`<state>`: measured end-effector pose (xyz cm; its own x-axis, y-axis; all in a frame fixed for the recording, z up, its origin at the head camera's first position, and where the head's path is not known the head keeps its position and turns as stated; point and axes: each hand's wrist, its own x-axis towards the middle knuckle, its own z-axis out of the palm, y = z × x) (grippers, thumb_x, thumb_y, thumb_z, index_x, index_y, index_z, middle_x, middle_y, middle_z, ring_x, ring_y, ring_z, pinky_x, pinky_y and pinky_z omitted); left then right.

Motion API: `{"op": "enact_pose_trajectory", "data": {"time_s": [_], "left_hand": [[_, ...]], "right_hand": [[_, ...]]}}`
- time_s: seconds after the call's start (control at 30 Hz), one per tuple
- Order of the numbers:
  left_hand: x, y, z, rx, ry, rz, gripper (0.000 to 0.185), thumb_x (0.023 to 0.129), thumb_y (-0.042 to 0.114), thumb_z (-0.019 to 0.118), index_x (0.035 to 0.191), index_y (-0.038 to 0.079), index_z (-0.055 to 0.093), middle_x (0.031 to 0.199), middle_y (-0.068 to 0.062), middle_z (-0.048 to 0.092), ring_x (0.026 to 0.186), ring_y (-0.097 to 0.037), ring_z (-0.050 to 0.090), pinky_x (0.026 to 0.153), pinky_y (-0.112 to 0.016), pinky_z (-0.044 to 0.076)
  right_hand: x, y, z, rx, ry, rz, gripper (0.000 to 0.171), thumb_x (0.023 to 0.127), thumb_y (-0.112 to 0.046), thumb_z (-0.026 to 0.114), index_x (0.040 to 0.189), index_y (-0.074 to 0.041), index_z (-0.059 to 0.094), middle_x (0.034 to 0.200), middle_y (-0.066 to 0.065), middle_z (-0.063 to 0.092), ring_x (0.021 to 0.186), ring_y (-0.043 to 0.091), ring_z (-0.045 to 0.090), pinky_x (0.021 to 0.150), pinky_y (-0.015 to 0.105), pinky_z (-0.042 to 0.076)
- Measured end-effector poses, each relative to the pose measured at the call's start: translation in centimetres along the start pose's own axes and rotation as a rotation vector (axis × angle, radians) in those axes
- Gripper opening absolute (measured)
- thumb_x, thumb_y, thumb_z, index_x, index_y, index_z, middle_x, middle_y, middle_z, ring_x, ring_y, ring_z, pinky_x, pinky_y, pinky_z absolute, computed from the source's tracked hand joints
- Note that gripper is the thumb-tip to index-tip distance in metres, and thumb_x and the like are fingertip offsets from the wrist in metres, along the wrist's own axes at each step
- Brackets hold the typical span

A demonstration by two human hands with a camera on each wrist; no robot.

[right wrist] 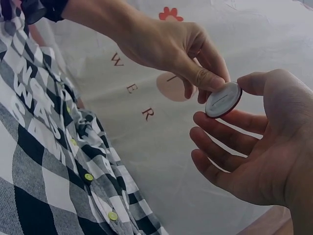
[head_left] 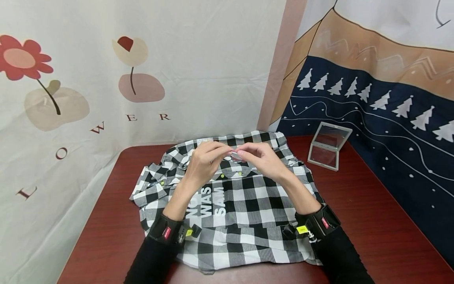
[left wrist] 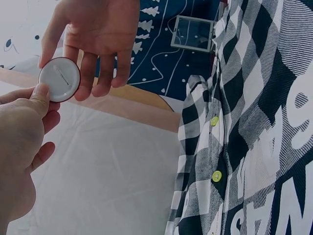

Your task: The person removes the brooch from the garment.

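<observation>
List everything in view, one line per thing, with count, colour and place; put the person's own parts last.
Round badge: one, white back with a dark red rim, pinched between both hands above the shirt.
Checked shirt: one, black and white with white lettering and yellow-green buttons, spread flat on the table.
Mirror: one, pale frame, propped open on the table's far right.
Table: one, dark red-brown, under the shirt.
Flower backdrop: one, cream with red flowers, behind and left.
Tree backdrop: one, navy and tan with white trees, to the right.
Wrist bands: two, black, one on each wrist.
Left hand: one, pinches the badge.
Right hand: one, holds the badge's other edge.
</observation>
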<state>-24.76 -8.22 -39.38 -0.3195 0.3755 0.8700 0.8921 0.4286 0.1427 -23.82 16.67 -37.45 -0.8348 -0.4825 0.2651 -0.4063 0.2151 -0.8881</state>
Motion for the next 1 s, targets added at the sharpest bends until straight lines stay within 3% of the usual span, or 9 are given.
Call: {"op": "enact_pose_trajectory", "data": {"time_s": [0.27, 0.47, 0.77, 1.0], "left_hand": [[0.0, -0.04, 0.08, 0.01, -0.016, -0.011, 0.017, 0.096, 0.004, 0.086, 0.113, 0.005, 0.089, 0.105, -0.011, 0.087, 0.094, -0.028, 0.08, 0.089, -0.043, 0.065], [0.0, 0.23, 0.13, 0.017, -0.085, -0.071, 0.02, 0.102, 0.009, 0.084, 0.121, 0.005, 0.086, 0.115, -0.012, 0.086, 0.102, -0.028, 0.081, 0.094, -0.043, 0.066], [0.06, 0.39, -0.32, -0.039, -0.187, -0.205, 0.044, 0.105, 0.021, 0.083, 0.145, 0.005, 0.074, 0.142, -0.016, 0.077, 0.134, -0.034, 0.074, 0.117, -0.05, 0.06], [0.01, 0.49, -0.54, -0.06, -0.316, -0.364, 0.071, 0.104, 0.043, 0.079, 0.166, 0.017, 0.057, 0.168, -0.01, 0.06, 0.157, -0.031, 0.058, 0.131, -0.062, 0.044]], "right_hand": [[0.16, 0.38, -0.03, 0.002, 0.012, -0.017, 0.027, 0.115, -0.018, 0.064, 0.13, -0.004, 0.081, 0.127, 0.024, 0.081, 0.102, 0.015, 0.074, 0.093, 0.026, 0.06], [0.14, 0.29, 0.0, -0.001, 0.041, 0.017, 0.027, 0.114, -0.021, 0.065, 0.129, -0.005, 0.082, 0.125, 0.018, 0.083, 0.104, 0.016, 0.076, 0.094, 0.03, 0.062], [0.17, 0.39, -0.07, -0.013, 0.08, 0.039, 0.026, 0.113, -0.023, 0.069, 0.129, -0.007, 0.081, 0.129, 0.015, 0.083, 0.109, 0.013, 0.079, 0.098, 0.025, 0.062], [0.16, 0.56, -0.08, -0.029, 0.092, 0.037, 0.028, 0.114, -0.024, 0.069, 0.131, -0.005, 0.081, 0.137, 0.017, 0.081, 0.115, 0.011, 0.078, 0.101, 0.023, 0.06]]}}
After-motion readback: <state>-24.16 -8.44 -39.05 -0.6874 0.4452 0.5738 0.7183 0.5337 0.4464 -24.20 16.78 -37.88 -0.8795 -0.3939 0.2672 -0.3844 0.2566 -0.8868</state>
